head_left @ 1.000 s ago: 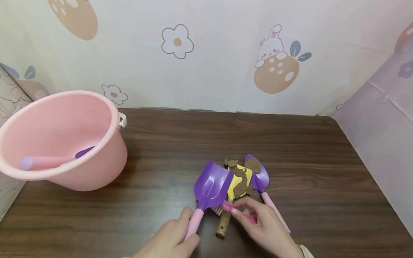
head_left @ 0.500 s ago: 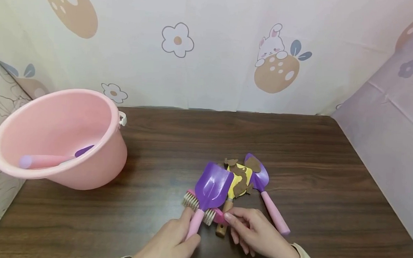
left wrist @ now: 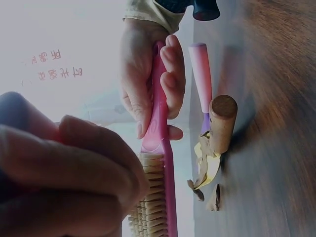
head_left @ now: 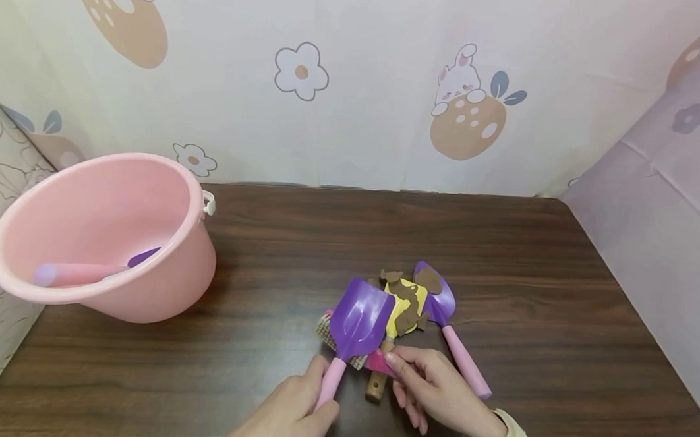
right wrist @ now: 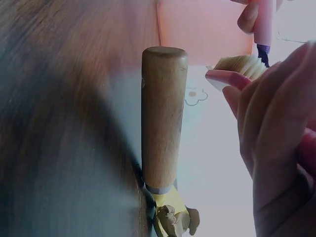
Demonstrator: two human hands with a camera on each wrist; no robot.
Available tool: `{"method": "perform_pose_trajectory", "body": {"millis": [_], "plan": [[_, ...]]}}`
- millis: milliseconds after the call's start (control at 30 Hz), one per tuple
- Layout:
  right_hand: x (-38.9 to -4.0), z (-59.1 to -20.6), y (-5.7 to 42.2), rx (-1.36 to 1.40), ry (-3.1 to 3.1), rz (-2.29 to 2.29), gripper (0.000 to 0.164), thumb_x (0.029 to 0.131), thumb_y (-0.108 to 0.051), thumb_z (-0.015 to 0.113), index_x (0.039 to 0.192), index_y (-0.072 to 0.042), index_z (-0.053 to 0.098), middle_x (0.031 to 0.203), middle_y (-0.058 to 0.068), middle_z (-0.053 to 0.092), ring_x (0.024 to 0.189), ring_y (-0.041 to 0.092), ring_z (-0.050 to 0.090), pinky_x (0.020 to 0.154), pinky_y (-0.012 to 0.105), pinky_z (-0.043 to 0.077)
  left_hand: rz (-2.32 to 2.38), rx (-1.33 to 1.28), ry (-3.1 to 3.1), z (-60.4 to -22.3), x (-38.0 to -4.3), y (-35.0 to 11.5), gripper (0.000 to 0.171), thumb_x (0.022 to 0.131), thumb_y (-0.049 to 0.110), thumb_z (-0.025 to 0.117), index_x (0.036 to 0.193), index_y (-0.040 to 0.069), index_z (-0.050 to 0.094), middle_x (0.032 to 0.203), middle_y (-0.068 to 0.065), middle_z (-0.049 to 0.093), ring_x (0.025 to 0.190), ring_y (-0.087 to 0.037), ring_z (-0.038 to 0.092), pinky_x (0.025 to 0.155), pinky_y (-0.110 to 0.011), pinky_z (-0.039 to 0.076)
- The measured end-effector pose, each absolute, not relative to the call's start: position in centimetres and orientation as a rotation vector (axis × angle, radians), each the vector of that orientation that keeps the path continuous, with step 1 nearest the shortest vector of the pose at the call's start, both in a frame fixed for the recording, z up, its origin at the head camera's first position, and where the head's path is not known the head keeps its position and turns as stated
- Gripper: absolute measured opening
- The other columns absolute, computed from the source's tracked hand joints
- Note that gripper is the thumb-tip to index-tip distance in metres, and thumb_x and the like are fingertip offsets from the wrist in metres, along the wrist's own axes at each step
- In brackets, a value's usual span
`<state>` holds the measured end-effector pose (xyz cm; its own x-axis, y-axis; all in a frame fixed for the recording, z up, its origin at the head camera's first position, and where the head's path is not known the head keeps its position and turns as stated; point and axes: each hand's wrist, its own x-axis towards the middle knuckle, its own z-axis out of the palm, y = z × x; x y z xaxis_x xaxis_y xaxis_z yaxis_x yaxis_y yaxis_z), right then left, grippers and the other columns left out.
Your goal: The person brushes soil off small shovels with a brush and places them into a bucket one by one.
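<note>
My left hand grips the pink handle of a small shovel with a purple blade, held above the table. Beneath that blade my right hand holds a pink scrubbing brush by its handle. Its pale bristles face the shovel's underside; the blade hides whether they touch. Below the brush lies a yellow-bladed tool with a wooden handle, brown clay-like stuff stuck on it. Next to it rests a purple trowel with a pink handle and a brown patch on its blade.
A pink bucket stands at the left of the dark wooden table. Inside are a pink-handled tool and something purple. Printed curtains hang behind the table and along its right side.
The right hand has moved the brush back and forth under the purple shovel. Its bristles stuck out more half a second ago and less a second ago. The left hand stays nearly still.
</note>
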<state>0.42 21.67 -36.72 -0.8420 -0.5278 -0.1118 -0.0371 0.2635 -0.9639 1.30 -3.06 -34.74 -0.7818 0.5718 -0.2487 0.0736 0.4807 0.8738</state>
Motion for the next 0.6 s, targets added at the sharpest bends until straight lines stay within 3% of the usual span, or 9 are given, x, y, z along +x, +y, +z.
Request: {"method": "perform_pose_trajectory", "body": {"millis": [300,600], "plan": [[0.1,-36.9,22.2,-0.397,2.165,-1.651,0.035,0.104,-0.019,0.036,0.077,-0.001,0.05,0.052,0.015,0.053,0.031,0.013,0.052,0.029,0.034,0.042,1.241,0.525,2.203,-35.1,1.4,-3.1,0.025,0.086,0.021,0.054,0.103,0.008,0.042,0.064,0.006,0.038,0.051,-0.004,0.039,0.045,-0.023,0.035],[-0.5,-36.5,23.0,-0.21,2.244,-1.703,0.041,0.105,-0.025,0.035,0.078,0.004,0.047,0.053,0.017,0.053,0.034,0.019,0.054,0.031,0.039,0.044,1.188,0.545,2.212,-35.8,1.7,-3.2,0.029,0.087,0.023,0.054,0.106,0.006,0.041,0.064,0.005,0.04,0.053,-0.005,0.042,0.052,-0.023,0.038]]}}
